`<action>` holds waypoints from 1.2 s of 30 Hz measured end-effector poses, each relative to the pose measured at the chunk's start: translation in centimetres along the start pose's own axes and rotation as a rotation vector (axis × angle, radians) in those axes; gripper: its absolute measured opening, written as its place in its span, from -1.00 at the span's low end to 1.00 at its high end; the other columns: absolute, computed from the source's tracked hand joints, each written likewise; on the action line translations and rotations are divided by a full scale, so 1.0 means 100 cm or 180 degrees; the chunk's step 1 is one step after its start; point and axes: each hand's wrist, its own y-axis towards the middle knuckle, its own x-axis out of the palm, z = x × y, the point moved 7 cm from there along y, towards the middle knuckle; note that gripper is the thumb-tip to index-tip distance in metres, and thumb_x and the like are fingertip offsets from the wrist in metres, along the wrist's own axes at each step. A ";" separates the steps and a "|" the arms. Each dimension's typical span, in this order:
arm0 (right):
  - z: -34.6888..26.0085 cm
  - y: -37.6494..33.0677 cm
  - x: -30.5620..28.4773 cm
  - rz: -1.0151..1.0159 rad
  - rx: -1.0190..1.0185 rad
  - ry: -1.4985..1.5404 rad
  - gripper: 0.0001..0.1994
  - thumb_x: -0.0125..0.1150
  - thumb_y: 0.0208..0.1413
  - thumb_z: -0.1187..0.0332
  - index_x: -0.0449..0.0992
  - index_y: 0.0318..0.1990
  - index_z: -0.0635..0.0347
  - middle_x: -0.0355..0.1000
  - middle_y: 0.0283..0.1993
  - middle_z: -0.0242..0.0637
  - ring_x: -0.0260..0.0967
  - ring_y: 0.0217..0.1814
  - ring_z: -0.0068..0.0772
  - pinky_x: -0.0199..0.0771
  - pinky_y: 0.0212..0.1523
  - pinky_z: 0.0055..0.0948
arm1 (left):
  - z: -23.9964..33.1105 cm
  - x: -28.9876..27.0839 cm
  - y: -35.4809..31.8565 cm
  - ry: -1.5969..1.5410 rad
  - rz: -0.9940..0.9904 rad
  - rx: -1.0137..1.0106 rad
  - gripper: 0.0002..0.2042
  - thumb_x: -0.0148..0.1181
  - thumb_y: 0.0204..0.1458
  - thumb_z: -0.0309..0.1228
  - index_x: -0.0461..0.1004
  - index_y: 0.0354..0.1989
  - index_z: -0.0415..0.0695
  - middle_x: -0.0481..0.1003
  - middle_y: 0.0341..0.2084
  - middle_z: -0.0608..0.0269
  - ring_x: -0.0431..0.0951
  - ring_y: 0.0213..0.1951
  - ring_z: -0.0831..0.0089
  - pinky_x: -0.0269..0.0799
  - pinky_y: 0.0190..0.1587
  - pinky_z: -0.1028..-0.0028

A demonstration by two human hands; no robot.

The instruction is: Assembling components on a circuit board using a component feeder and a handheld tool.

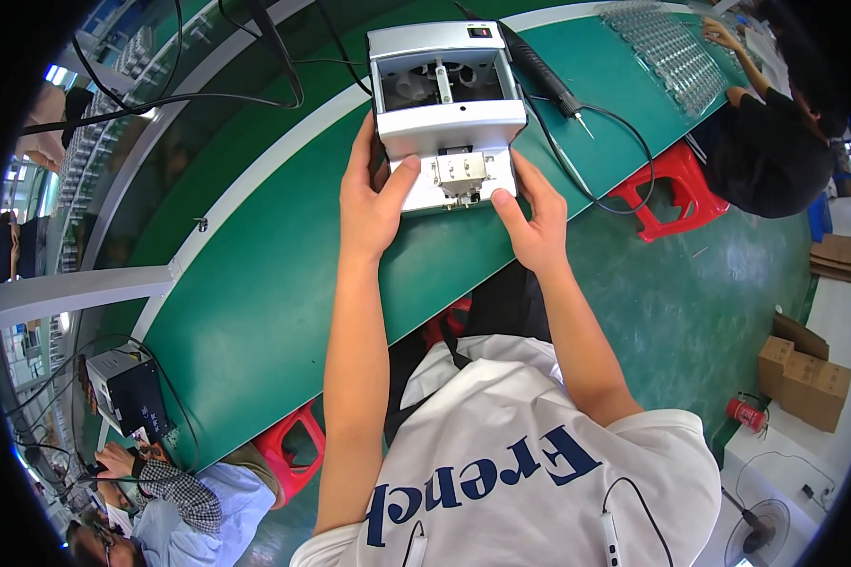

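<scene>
A silver, box-shaped screw feeder [452,119] stands on the green worktop, with an open window in its top and a small metal block [461,170] on its front ledge. My left hand [371,213] grips its left side, thumb lying over the ledge. On the opposite side my right hand [542,215] is wrapped round the front right corner, thumb at the ledge's edge. The fingers behind the casing are partly hidden. Just right of the feeder lies a black electric screwdriver [541,76] with a thin bit, its cable looping over the table edge.
Clear trays of small parts [667,57] cover the far right of the green table [255,255], beside a co-worker in black. Another co-worker sits lower left near a black box-shaped device [128,392]. Red stools [676,194] stand along the table. Black cables hang at upper left.
</scene>
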 end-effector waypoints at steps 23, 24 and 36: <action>0.004 0.003 -0.004 0.0225 0.0115 -0.0231 -0.38 0.33 0.07 0.19 0.42 0.14 0.60 0.48 0.12 0.20 0.52 0.11 0.06 0.47 0.15 -0.25 | -0.025 -0.013 -0.019 0.0231 0.0327 -0.0536 -0.24 0.29 0.06 -0.44 0.09 0.43 -0.35 0.44 0.11 0.10 0.47 0.08 0.38 0.34 0.18 0.38; 0.005 0.003 -0.004 0.0226 0.0097 -0.0242 -0.39 0.31 0.07 0.19 0.43 0.12 0.61 0.49 0.07 0.20 0.53 0.08 0.07 0.47 0.13 -0.25 | -0.027 -0.012 -0.020 0.0224 0.0289 -0.0643 -0.21 0.31 0.04 -0.44 0.07 0.44 -0.35 0.44 0.13 0.08 0.47 0.09 0.36 0.35 0.18 0.37; 0.009 -0.012 -0.005 0.0532 -0.0265 -0.0336 -0.50 0.27 0.14 0.11 0.48 -0.07 0.52 0.57 -0.33 -0.12 0.48 -0.41 -0.32 0.44 -0.37 -0.47 | -0.004 -0.008 -0.008 0.0452 -0.0049 -0.0247 -0.06 0.40 -0.01 -0.22 -0.03 0.46 -0.37 -0.02 0.46 -0.23 0.12 0.45 -0.03 0.12 0.39 0.08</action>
